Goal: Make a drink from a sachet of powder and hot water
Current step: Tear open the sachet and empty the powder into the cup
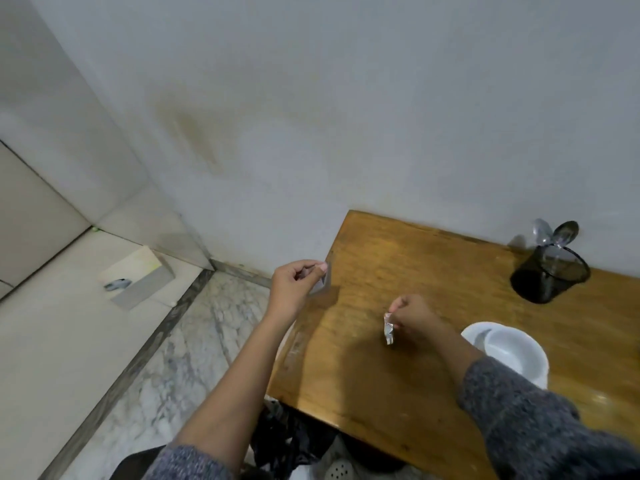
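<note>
My left hand (pixel 297 284) is raised over the left edge of the wooden table (pixel 433 282) and pinches a small grey torn-off strip of wrapper (pixel 320 285). My right hand (pixel 414 315) hovers above the table's middle, holding a crumpled silver sachet (pixel 389 329) by its top so that it hangs down. A white cup (pixel 512 355) stands on a white saucer (pixel 472 334) just right of that hand, partly covered by my grey sleeve. What the cup holds cannot be seen.
A black mesh holder (pixel 549 275) with two metal spoons (pixel 557 233) stands at the table's back right, by the wall. Left of the table lies marble floor, with a pale block (pixel 138 277) on the tiles. Dark things lie under the table's near corner.
</note>
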`<control>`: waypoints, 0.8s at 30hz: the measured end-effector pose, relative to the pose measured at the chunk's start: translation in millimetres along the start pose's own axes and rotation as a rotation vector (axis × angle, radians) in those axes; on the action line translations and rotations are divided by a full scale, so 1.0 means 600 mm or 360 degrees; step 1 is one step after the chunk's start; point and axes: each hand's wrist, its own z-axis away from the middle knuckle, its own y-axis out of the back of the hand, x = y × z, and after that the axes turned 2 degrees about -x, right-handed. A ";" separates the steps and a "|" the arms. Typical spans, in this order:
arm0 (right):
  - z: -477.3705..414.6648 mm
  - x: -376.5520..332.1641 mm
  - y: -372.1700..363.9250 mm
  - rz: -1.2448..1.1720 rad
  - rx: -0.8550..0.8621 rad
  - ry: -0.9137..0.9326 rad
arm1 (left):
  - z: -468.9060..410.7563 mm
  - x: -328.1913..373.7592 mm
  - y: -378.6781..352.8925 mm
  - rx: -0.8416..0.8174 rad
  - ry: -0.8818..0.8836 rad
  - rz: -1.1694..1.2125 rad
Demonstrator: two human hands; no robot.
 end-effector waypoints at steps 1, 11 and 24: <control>-0.001 0.002 -0.011 0.0072 -0.0004 -0.0032 | 0.002 -0.008 0.001 -0.0008 0.0018 -0.0016; 0.021 0.006 -0.002 0.0259 0.0086 0.0304 | -0.009 -0.004 -0.053 -0.0110 0.0066 -0.0087; 0.152 0.076 0.177 -0.0968 0.0329 0.0558 | 0.040 0.101 -0.334 -0.0575 0.0227 0.0168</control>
